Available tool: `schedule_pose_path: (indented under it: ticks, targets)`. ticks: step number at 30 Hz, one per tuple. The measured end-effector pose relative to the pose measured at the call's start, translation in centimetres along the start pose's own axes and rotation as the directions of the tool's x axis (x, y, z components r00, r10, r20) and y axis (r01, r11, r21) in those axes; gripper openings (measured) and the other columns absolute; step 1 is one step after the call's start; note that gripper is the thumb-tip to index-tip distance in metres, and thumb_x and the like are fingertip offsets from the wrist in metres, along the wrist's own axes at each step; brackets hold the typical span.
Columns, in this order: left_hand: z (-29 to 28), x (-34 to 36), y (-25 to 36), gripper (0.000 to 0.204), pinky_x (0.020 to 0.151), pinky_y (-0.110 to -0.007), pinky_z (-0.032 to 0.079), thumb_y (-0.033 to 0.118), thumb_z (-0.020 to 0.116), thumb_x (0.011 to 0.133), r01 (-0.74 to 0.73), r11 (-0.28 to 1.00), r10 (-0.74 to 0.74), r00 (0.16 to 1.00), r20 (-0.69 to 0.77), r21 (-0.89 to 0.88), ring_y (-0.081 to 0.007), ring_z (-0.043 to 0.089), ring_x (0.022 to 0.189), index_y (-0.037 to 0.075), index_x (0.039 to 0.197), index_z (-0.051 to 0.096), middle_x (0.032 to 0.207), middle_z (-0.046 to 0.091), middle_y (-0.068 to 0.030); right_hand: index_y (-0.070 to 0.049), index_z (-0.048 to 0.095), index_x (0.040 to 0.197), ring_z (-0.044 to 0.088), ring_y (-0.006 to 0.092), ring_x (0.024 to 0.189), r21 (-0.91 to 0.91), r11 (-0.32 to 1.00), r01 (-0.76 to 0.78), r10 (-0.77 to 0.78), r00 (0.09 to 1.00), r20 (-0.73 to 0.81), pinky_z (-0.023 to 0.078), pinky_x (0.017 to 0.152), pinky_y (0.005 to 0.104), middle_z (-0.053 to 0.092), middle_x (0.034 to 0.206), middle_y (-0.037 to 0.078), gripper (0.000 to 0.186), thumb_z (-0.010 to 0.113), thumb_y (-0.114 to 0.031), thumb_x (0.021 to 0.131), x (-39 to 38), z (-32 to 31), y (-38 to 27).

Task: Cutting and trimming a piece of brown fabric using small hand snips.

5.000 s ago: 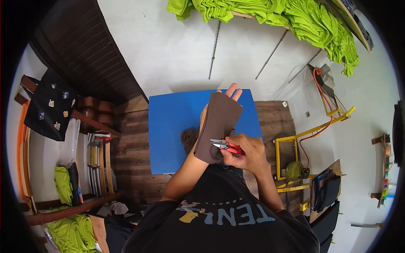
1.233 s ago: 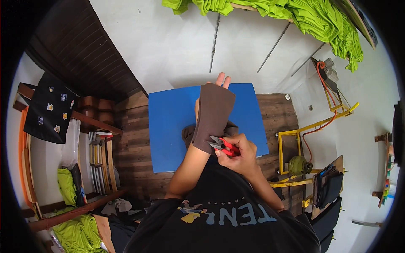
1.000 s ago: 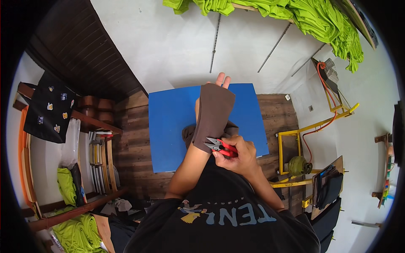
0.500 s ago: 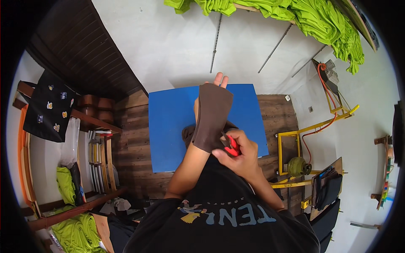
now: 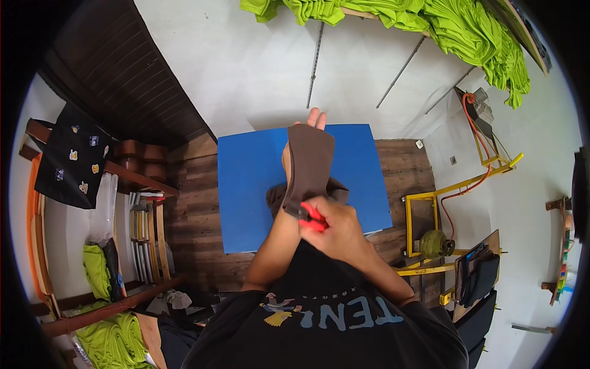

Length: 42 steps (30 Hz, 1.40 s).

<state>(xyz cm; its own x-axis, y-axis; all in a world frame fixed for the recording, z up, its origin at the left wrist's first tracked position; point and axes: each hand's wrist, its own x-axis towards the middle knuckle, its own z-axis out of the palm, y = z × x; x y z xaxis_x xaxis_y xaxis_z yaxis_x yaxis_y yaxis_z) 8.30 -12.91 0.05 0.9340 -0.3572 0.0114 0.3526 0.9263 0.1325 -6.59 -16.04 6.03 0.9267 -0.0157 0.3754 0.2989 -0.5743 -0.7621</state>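
My left hand reaches forward over a blue-topped table, bearing a dark brown piece of cloth. The cloth lies over the palm and wrist, so only the stretched fingertips show past its far end and a bit of the hand along its left edge. My right hand is closed around small red-handled snips. Their dark blades meet the near left corner of the cloth, close to my left wrist. More dark brown cloth lies on the table beneath.
Bright green cloth is piled on a high shelf at the back. A yellow metal frame with a hose stands on the right. Wooden racks with a black printed cloth line the left side, above more green cloth.
My right hand has moved left with the snips, bringing the blades to the near corner of the brown cloth. The cloth on my left hand has shifted slightly.
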Motion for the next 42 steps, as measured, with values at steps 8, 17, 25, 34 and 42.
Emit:
schedule_pose_path:
  ticks: [8,17,25,34,42]
  targets:
    - [-2.0,0.4,0.0,0.024,0.099,-0.036,0.047,0.013,0.034,0.106,0.242,0.798,-0.159,0.968,0.194,-0.552,-0.0325,0.029,0.147,0.003,0.127,0.041,0.158,0.031,-0.0160,-0.009,0.065,0.108,0.069,0.0210,0.067,0.102,0.981,0.168,-0.189,0.948,0.255,0.055,0.058,0.0325,0.067,0.082,0.006,0.038,0.079,-0.011,0.073,-1.5,1.0,-1.5]
    - [-0.5,0.1,0.3,0.020,0.101,-0.041,0.046,0.016,0.037,0.106,0.051,0.998,-0.049,0.996,0.070,-0.027,-0.0319,0.028,0.147,0.006,0.121,0.046,0.156,0.035,-0.0152,-0.005,0.065,0.101,0.067,0.0223,0.062,-0.119,0.988,0.101,-0.122,0.974,-0.192,0.053,0.056,0.0321,0.067,0.079,0.009,0.035,0.081,-0.009,0.071,0.6,0.5,0.6]
    - [-2.6,1.3,-1.3,0.028,0.101,-0.039,0.045,0.014,0.035,0.106,-0.161,0.845,0.088,0.983,0.163,0.511,-0.0316,0.026,0.148,0.005,0.132,0.041,0.158,0.031,-0.0157,-0.008,0.064,0.109,0.067,0.0246,0.063,-0.048,0.959,0.278,-0.271,0.956,0.113,0.054,0.057,0.0344,0.067,0.080,0.008,0.039,0.081,-0.020,0.075,-0.7,2.3,-0.8]
    - [-3.4,1.2,0.2,0.034,0.109,-0.041,0.038,0.013,0.031,0.106,-0.161,0.776,0.011,0.970,0.242,0.610,-0.0316,0.022,0.150,0.005,0.138,0.036,0.161,0.025,-0.0143,-0.008,0.064,0.100,0.068,0.0181,0.060,0.002,0.970,0.243,-0.243,0.969,-0.043,0.053,0.053,0.0289,0.067,0.072,0.004,0.042,0.085,-0.032,0.074,0.1,0.3,0.6]
    - [-1.5,0.7,0.1,0.033,0.113,-0.043,0.033,0.015,0.028,0.106,0.006,0.958,-0.057,0.984,0.170,0.286,-0.0315,0.019,0.151,0.007,0.135,0.042,0.163,0.022,-0.0146,-0.005,0.062,0.090,0.063,0.0206,0.052,-0.268,0.959,0.090,-0.155,0.960,-0.234,0.050,0.048,0.0302,0.063,0.064,0.005,0.038,0.086,-0.028,0.072,-0.5,-1.2,3.8]
